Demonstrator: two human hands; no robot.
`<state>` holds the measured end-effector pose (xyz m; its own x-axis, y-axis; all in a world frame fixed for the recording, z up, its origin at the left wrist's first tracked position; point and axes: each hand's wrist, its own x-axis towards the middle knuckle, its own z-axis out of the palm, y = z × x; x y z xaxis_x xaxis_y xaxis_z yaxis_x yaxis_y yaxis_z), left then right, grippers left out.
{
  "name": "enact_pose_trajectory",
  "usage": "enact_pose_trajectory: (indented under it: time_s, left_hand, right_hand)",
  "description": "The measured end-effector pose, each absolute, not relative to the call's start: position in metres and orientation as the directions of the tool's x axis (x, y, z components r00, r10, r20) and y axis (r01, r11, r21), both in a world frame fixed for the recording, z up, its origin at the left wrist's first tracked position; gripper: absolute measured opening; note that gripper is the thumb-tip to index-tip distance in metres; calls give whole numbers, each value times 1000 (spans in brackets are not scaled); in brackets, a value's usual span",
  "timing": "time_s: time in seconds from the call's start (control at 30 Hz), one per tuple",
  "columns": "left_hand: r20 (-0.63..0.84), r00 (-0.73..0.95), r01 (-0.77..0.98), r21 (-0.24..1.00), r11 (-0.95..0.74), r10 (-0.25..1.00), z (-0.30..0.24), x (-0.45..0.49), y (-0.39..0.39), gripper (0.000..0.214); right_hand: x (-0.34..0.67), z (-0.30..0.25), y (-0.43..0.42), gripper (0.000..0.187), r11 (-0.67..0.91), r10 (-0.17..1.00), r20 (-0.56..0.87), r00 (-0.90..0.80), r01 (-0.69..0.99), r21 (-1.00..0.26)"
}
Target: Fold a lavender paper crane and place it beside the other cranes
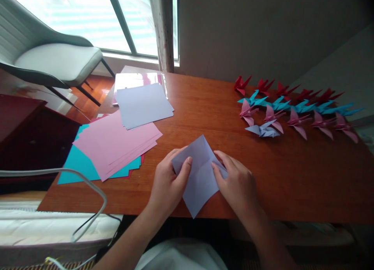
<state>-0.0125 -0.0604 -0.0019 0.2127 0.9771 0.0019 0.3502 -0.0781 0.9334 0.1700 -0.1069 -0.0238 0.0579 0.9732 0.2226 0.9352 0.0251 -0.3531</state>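
Note:
A pale lavender square of origami paper (200,180), marked with crease lines, is held between both hands over the table's front edge. My left hand (172,178) pinches its left corner, thumb on top and fingers underneath. On the opposite side, my right hand (235,178) grips the right corner with thumb and fingers, and the paper bends up a little there. One corner of the sheet points away from me, another toward me. Beyond my right hand stands a lavender paper crane (264,129), in front of a row of pink paper cranes (298,122).
Blue cranes (279,103) and red cranes (282,90) stand in rows behind the pink ones. Left on the wooden table (198,106) lie lavender sheets (143,106), pink sheets (117,141) and blue sheets (78,168). A white cable (93,186) loops past the table's left edge, near a chair (58,63).

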Motion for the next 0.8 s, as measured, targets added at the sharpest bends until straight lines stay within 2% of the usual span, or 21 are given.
enact_pose_trajectory:
  time_s: [0.07,0.13,0.3,0.4,0.47,0.57,0.7,0.8]
  left_hand:
    - [62,230,462,871,-165,971,-5,-13,-61,31]
    - [82,211,531,827,-184,974,-6,-15,-61,36]
    - [-69,137,511,859,-11,988,-6,-22,-62,41]
    - [-2,184,572,813,-105,983,-9,-24,-62,42]
    - [113,256,637,727,-255,960,-14,-24,-63,44]
    - [233,361,743,513,-430,903,-19,-22,-66,48]
    - [272,446,824,246,-510,853,-20,-18,-68,53]
    - [264,476,837,155,-524,839,-18,-16,-69,54]
  right_hand:
    - [168,-23,-109,29,23,969,242,55,951,-309]
    - [167,-23,-110,27,31,967,253,41,962,-271]
    - [167,-24,-111,28,37,967,251,51,943,-332]
    - [167,-26,-109,33,14,958,278,70,957,-290]
    - [167,-26,-107,36,22,947,316,49,976,-217]
    - [167,-24,-104,38,86,935,353,-40,990,-115]
    - [164,-21,-99,40,165,918,369,-146,986,-21]
    - [164,-19,-95,34,187,931,316,-183,982,19]
